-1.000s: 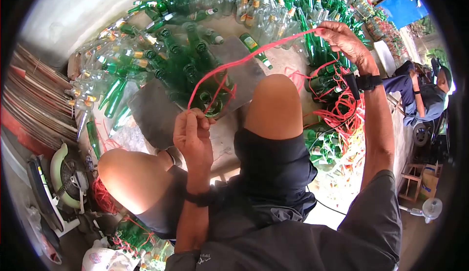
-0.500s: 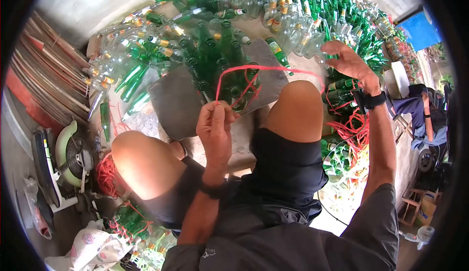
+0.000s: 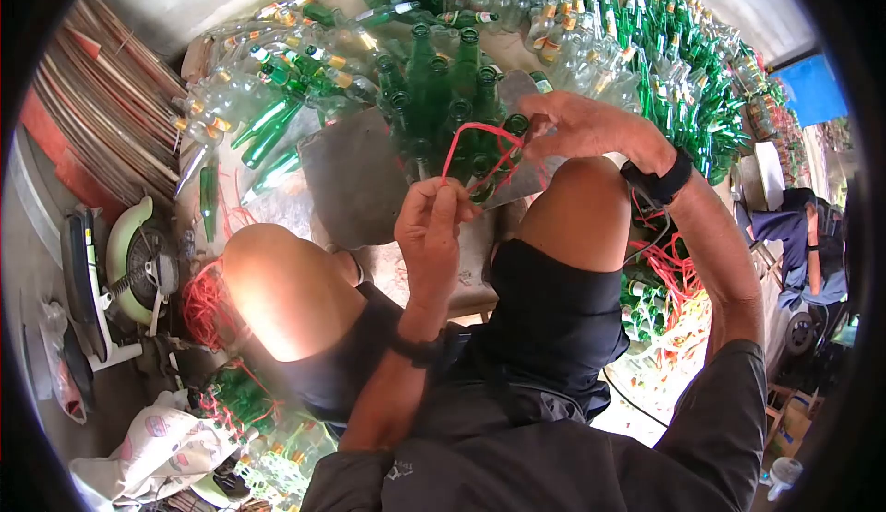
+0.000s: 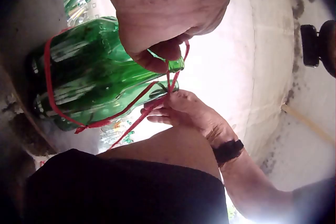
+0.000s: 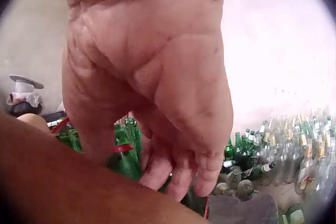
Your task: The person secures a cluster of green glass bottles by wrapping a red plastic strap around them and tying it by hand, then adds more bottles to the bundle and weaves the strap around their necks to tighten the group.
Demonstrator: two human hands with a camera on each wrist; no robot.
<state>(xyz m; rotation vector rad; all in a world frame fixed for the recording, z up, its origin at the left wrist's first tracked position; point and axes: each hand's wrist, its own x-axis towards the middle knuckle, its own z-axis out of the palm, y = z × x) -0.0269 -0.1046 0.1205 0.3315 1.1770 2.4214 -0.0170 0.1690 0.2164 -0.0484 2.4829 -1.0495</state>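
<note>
A cluster of upright green glass bottles point(image 3: 434, 88) stands on a grey slab point(image 3: 346, 184) before the knees. Red plastic strap point(image 4: 48, 71) circles their bodies, and a length runs up past the necks. My left hand point(image 3: 432, 226) pinches one length of the strap between thumb and fingertips, just on the near side of the bottles. Across the bottle tops, my right hand point(image 3: 595, 129) reaches in with thumb and forefinger apart, its fingertips right at the strap by the necks. In the right wrist view its other fingers point(image 5: 181, 174) hang loosely, overlapping the bottles.
Masses of clear and green bottles point(image 3: 591, 69) spread behind and to both sides. A tangle of red strap point(image 3: 678, 267) lies right of the knee, another point(image 3: 208, 304) at left. Thin rods point(image 3: 111, 97), a fan point(image 3: 138, 263) and a white sack point(image 3: 166, 447) flank the left. Another person point(image 3: 803, 235) is at far right.
My right hand has let go of the strap end it held out high at right and moved inward and left to the bottle necks. The left hand keeps its pinch; the head view has shifted.
</note>
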